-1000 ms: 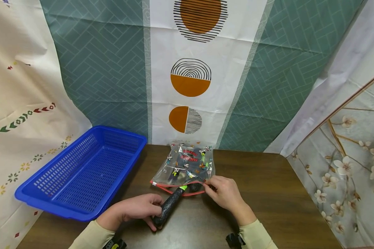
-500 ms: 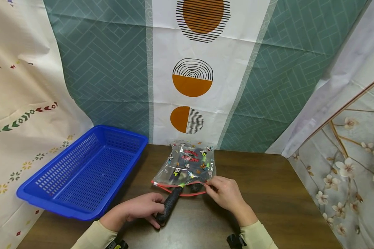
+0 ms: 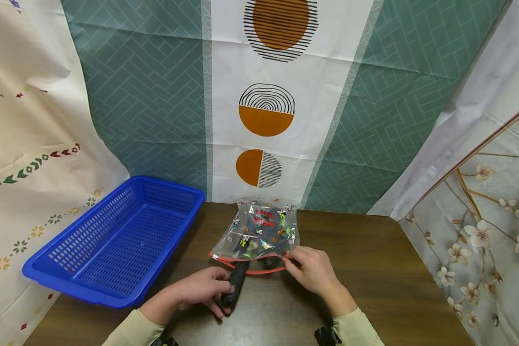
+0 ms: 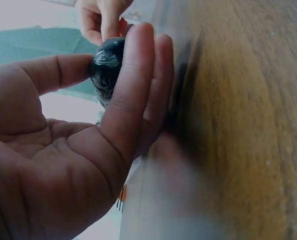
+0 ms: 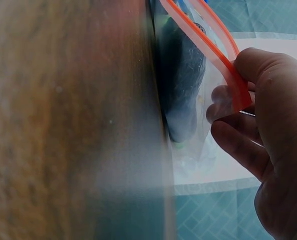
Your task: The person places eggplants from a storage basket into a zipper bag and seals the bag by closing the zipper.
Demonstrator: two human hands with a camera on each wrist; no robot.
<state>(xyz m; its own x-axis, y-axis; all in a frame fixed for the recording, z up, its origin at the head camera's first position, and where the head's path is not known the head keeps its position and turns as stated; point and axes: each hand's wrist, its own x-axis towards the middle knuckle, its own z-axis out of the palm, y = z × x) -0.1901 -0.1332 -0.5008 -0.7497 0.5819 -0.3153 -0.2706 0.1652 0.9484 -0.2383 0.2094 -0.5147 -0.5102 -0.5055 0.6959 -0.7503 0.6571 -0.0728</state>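
Observation:
My left hand [image 3: 203,290] holds a long, dark, glossy cylinder [image 3: 239,282] near its rounded near end. In the left wrist view, the thumb and fingers lie on either side of the dark cylinder [image 4: 106,67]. Its far end is inside the mouth of a clear zip bag [image 3: 253,235] printed with small cartoon figures and red lettering. My right hand [image 3: 310,270] pinches the right end of the bag's red zip edge [image 5: 223,65]. Another dark piece [image 5: 181,85] lies inside the bag, with green showing near it. The bag's print partly hides the contents.
A blue perforated plastic basket [image 3: 129,240] stands on the left of the brown wooden table [image 3: 350,250]. Patterned cloth [image 3: 155,96] hangs behind the table's back edge, and a floral cloth [image 3: 475,240] hangs on the right.
My left hand has pushed the dark cylinder forward, and its bright green tip has gone into the bag. The right hand stays on the bag's edge.

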